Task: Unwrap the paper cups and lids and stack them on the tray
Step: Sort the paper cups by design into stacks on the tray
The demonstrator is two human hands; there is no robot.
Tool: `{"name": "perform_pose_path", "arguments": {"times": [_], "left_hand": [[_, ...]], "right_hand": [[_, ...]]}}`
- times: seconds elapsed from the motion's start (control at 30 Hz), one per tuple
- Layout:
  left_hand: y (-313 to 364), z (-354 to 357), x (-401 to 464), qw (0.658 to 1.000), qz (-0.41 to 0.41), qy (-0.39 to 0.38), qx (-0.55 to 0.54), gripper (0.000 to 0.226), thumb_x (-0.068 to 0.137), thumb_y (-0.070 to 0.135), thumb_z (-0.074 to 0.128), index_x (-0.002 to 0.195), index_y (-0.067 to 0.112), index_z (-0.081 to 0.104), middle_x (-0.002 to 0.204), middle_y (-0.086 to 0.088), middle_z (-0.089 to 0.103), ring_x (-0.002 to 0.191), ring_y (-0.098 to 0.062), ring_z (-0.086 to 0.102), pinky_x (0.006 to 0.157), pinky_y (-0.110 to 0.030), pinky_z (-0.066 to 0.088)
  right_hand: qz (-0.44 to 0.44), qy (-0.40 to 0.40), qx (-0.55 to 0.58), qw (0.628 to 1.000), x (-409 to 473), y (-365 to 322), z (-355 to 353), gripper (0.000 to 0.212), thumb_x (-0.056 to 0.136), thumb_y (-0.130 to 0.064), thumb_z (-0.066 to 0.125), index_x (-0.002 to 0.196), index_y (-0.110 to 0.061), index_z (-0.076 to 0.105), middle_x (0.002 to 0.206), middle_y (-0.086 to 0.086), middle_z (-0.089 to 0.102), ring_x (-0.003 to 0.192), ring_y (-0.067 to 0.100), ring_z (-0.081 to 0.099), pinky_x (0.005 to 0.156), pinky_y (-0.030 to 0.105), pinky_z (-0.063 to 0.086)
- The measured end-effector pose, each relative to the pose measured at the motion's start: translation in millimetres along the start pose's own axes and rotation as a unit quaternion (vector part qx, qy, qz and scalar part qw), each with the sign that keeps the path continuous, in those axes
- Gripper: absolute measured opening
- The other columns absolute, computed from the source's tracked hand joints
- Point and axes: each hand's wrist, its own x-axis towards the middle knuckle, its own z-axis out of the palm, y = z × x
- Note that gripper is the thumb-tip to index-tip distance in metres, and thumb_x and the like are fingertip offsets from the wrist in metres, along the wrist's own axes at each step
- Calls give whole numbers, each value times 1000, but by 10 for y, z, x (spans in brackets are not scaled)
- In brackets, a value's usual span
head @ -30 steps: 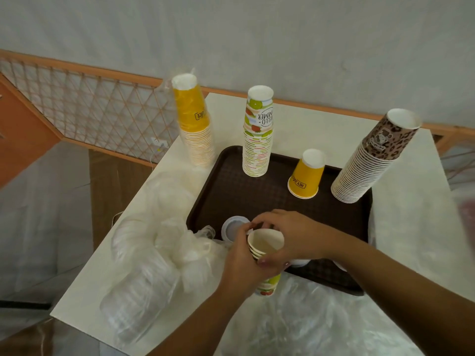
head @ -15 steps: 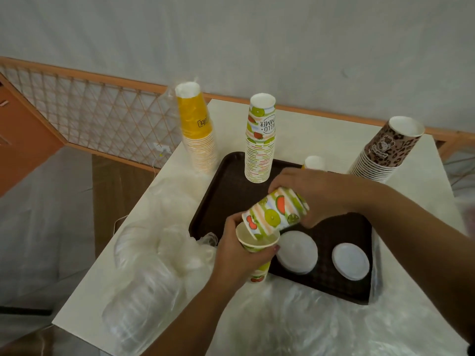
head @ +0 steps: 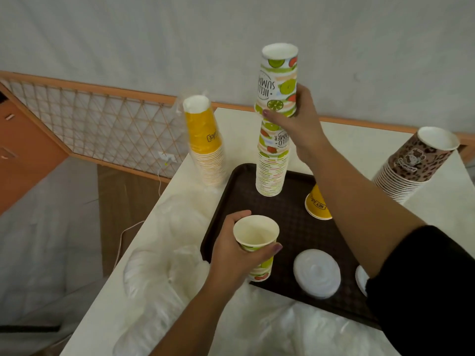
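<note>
The right hand grips an upside-down fruit-print paper cup, printed "HELLO SUMMER", just above the tall stack of matching cups on the brown tray. The left hand grips another cup upright at the tray's near edge. These cups look light and easily crushed, so hold the sides gently. A yellow cup on the tray reads "HEY JU…".

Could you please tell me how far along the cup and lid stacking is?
Done: a tall fruit-print cup stack and two white plastic lids sit on the brown tray. In hand: right hand lowers a fruit-print cup onto it; left hand holds more. Left: the wrapped yellow cup stack and the bagged lids.
</note>
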Motion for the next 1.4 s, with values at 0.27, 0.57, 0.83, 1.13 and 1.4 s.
{"name": "perform_pose_path", "arguments": {"times": [0.27, 0.57, 0.83, 1.13, 1.4], "left_hand": [[32, -80, 144, 1000, 21, -5, 9, 84, 55, 33, 90, 119, 47, 37, 115, 23, 48, 111, -8, 49, 93, -32, 51], [346, -13, 293, 996, 87, 0, -24, 96, 50, 40, 89, 129, 39, 34, 115, 18, 53, 111, -4, 51, 93, -29, 50], [1045, 178, 624, 974, 186, 26, -124, 82, 64, 17, 86, 129, 27, 37, 121, 7, 55, 110, -1, 54, 88, -19, 51], [1325, 216, 1020, 975, 34, 25, -218, 67, 91, 60, 30, 149, 36, 7, 158, 6, 10, 144, -18, 19, 108, -33, 24], [1054, 272, 1301, 963, -135, -33, -232, 70, 88, 70, 13, 150, 35, 12, 157, 1, 19, 143, -28, 21, 114, -58, 16]], "right_hand": [[63, 25, -81, 994, -77, 690, -55, 74, 71, -16, 81, 130, -18, 38, 124, -3, 55, 111, 15, 57, 93, 35, 49], [15, 114, -185, 976, -330, 659, -81, 85, 75, -36, 77, 142, -25, 28, 143, -2, 40, 128, 12, 41, 103, 31, 36], [132, -95, 226, 960, -922, 344, -426, 68, 80, -52, 61, 135, -18, 40, 127, 7, 58, 113, 22, 61, 83, 36, 54], [-76, 72, -10, 995, -495, -424, -528, 43, 76, -39, 67, 114, -30, 49, 109, 3, 58, 91, 14, 60, 66, 21, 47], [-164, -15, -394, 904, 18, -597, -291, 66, 74, -31, 75, 130, -20, 42, 106, -5, 56, 90, 11, 54, 67, 6, 37]]}}
